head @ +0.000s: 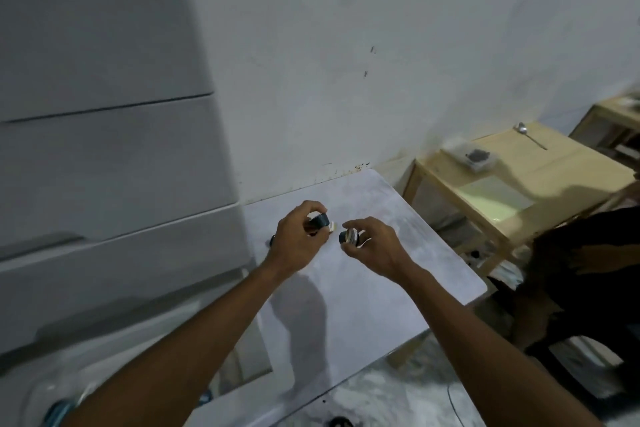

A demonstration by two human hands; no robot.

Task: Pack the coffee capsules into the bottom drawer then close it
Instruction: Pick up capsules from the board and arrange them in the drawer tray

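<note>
My left hand (298, 243) is closed around a dark coffee capsule (320, 220), held just above the white table (363, 295). My right hand (375, 246) pinches a second dark capsule (349, 236) with a silvery foil face, a little to the right of the first. A small pale capsule (333, 226) shows between the two hands. Another dark capsule (272, 240) peeks out on the table left of my left hand. The white drawer unit (104, 156) stands at the left. Its bottom drawer (114, 357) is pulled open, with blurred contents at the lower left.
A pale wooden side table (519, 184) stands at the right with a spoon (526, 133) and a clear bag of dark bits (474, 156). A person in dark clothes (588, 274) sits at the far right. The white wall rises behind the table.
</note>
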